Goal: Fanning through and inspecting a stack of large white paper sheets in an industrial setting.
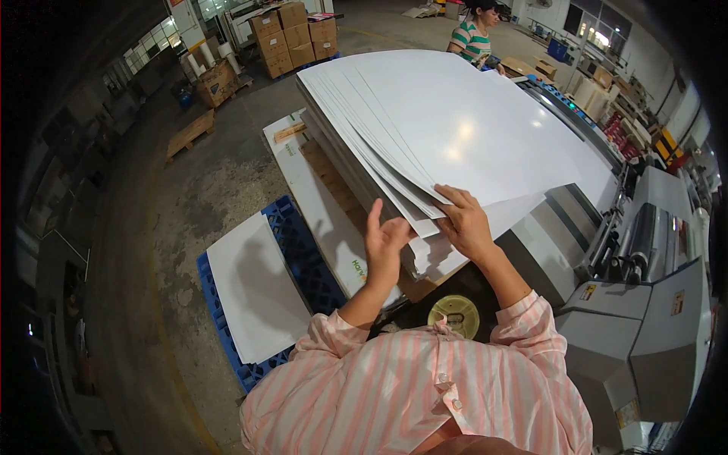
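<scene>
A tall stack of large white paper sheets (470, 129) stands before me, its upper sheets fanned apart along the left edge. At the near corner my right hand (466, 224) grips several lifted sheets, with fingers over the top and others tucked beneath. My left hand (385, 246) is just left of that corner, close to the stack's side. One of its fingers points up, apart from the rest, and I see nothing held in it. Its fingertips nearest the paper are partly hard to make out.
A blue plastic pallet (284, 220) with a smaller pile of white sheets (254, 292) lies at the left. Grey machinery (607, 326) with rollers flanks the stack on the right. Cardboard boxes (292, 34) and a wooden pallet (189, 135) stand farther back. Beyond the stack is another person (474, 38).
</scene>
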`<state>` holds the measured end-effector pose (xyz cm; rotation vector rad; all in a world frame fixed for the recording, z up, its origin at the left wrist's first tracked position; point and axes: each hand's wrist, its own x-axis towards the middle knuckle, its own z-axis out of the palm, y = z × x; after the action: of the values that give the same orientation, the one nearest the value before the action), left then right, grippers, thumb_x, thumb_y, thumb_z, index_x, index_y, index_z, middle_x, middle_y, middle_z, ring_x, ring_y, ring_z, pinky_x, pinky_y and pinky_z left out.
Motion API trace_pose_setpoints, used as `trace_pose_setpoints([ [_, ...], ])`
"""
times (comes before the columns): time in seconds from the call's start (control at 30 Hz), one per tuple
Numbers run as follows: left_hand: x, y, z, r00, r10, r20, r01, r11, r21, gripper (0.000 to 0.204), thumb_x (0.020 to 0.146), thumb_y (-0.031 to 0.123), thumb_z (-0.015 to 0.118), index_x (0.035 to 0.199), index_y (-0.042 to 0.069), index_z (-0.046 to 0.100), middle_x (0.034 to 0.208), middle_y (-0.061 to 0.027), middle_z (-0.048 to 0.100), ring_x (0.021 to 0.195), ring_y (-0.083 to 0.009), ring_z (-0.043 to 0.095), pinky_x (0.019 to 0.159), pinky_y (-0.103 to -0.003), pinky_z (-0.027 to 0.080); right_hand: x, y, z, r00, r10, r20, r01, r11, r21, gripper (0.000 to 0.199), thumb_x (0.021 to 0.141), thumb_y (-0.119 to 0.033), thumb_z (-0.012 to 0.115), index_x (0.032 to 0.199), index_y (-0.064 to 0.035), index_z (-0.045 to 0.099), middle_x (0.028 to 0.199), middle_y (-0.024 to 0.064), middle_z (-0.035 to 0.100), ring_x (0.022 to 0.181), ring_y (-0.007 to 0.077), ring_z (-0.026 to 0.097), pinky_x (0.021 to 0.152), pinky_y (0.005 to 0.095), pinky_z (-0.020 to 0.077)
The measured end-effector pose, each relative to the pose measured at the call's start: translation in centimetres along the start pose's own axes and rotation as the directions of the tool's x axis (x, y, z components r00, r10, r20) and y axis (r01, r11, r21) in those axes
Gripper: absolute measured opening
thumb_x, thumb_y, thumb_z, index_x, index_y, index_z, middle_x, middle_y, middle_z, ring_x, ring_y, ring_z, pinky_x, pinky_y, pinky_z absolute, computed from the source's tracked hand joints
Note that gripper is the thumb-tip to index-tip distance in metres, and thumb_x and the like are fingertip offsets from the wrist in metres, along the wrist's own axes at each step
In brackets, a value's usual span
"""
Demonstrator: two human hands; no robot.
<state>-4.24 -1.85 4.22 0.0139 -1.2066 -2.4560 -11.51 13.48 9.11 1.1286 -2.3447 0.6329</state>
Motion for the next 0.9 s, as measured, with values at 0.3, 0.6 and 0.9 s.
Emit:
trace_pose_setpoints([
  [0.3, 2.4, 0.2, -1.7, 0.963, -0.271, -0.014, 0.270, 0.961, -0.057, 0.023, 0.087, 0.009, 0.056, 0.107, 0.000, 0.051, 0.095, -0.0062, 0.059, 0.082, -0.0153, 0.061, 0.069, -0.029, 0.052, 1.3, -1.2, -1.9, 0.953, -0.303, -0.013, 0.302, 0.952, -0.055, 0.041, 0.066, 0.003, 0.059, 0.104, -0.0125, 0.064, 0.123, 0.0111, 0.052, 0.093, 0.0262, 0.056, 0.072, 0.0339, 0.0472],
  [0.6, 2.2, 0.2, -1.3, 0.973, -0.230, -0.035, 0.231, 0.972, 0.034, 0.024, 0.085, 0.013, 0.061, 0.103, -0.001, 0.051, 0.089, -0.0055, 0.058, 0.077, -0.0141, 0.060, 0.065, -0.030, 0.053, 0.2, -1.8, -1.5, 0.959, -0.267, -0.091, 0.267, 0.964, -0.009, 0.020, 0.069, -0.008, 0.066, 0.088, -0.0024, 0.063, 0.120, 0.0134, 0.053, 0.100, 0.0304, 0.052, 0.079, 0.0367, 0.0437],
  [0.9, 2.6, 0.5, -1.5, 0.968, -0.249, 0.022, 0.250, 0.967, -0.054, 0.027, 0.087, 0.008, 0.052, 0.111, -0.003, 0.048, 0.099, -0.0116, 0.060, 0.083, -0.0203, 0.062, 0.070, -0.033, 0.054, 0.4, -1.4, -1.0, 0.971, -0.159, -0.181, 0.160, 0.987, -0.008, 0.015, 0.069, -0.009, 0.067, 0.082, -0.0025, 0.063, 0.118, 0.0127, 0.054, 0.098, 0.0303, 0.053, 0.078, 0.0365, 0.0445],
])
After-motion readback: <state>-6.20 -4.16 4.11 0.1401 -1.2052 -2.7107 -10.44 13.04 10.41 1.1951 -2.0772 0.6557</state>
